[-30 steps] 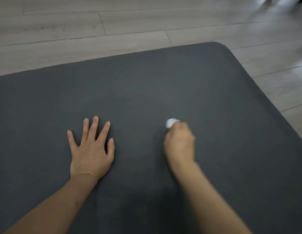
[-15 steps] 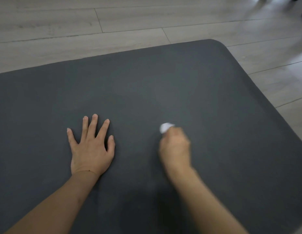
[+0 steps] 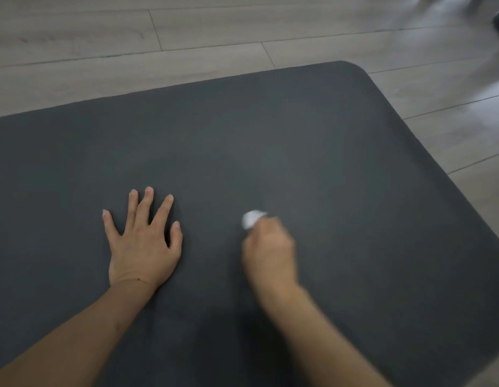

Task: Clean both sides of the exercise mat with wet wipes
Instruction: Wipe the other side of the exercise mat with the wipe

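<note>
— right hand (image 3: 269,248): what's the grip doing?
— curled round a wadded white wet wipe (image 3: 251,219), holding it down on the dark grey exercise mat (image 3: 298,152). only a small lump of the wipe pokes out past the knuckles, on the far-left side of the grip; everything else of it is hidden under the hand.
— can you see the fingers?
— no. the hand is smeared with motion blur and seen from the back, so fingertips can't be made out, nor how the wipe is folded.
— and the left hand (image 3: 143,241)?
— just to the left of the grip, apart from it, lying flat on the mat with fingers straight and spread, pointing away from the person. it holds nothing.
— where does the mat lie?
— flat on the pale wood-plank floor (image 3: 186,32), under both hands. its far edge runs beyond the grip, rising toward the right to a rounded corner far right of it; from there the right edge comes back toward the person. the mat is cut off at the left and bottom of the view, so its long axis can't be judged for certain.
</note>
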Demonstrator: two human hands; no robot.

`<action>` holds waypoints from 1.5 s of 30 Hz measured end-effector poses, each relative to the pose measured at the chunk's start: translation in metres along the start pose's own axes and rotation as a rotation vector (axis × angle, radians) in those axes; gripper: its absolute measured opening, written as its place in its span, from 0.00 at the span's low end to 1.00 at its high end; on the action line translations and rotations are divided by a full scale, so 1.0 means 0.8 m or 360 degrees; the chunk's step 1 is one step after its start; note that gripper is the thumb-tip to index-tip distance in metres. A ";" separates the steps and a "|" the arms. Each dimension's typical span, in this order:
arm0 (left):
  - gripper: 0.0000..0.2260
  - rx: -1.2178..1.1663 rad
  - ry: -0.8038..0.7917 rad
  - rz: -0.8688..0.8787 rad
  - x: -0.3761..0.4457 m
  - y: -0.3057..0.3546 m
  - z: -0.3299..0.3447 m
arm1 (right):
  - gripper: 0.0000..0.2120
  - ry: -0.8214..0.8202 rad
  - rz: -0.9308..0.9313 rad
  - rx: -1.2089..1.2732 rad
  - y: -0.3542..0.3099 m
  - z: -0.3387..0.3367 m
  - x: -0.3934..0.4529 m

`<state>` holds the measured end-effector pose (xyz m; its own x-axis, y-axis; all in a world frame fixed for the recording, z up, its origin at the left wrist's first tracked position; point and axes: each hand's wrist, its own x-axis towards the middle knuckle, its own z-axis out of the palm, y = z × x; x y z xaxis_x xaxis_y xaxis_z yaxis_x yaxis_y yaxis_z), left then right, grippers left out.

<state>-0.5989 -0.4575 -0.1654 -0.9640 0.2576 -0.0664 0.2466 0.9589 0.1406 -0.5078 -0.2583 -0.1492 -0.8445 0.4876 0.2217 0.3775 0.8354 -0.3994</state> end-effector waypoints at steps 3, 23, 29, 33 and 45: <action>0.29 -0.0014 0.0010 0.0014 0.000 -0.001 -0.001 | 0.07 -0.0360 -0.0625 0.0057 -0.057 0.002 -0.057; 0.26 -0.0048 0.0035 -0.0005 0.000 0.004 -0.004 | 0.06 0.0010 0.0041 -0.0266 0.122 -0.049 0.051; 0.25 -0.0032 0.0025 -0.0002 -0.003 0.004 -0.006 | 0.06 -0.0059 -0.0220 -0.0010 0.036 -0.013 -0.023; 0.24 -0.0050 0.0057 0.0033 -0.005 0.005 -0.007 | 0.07 -0.0347 -0.0654 0.0042 0.043 -0.016 -0.037; 0.24 -0.0061 0.0242 0.0243 -0.023 0.009 -0.004 | 0.03 0.0075 -0.0236 0.0295 0.092 -0.027 -0.029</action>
<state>-0.5798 -0.4555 -0.1596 -0.9204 0.3757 0.1081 0.3897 0.9041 0.1753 -0.4525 -0.2023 -0.1648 -0.8652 0.3780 0.3295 0.1711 0.8402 -0.5147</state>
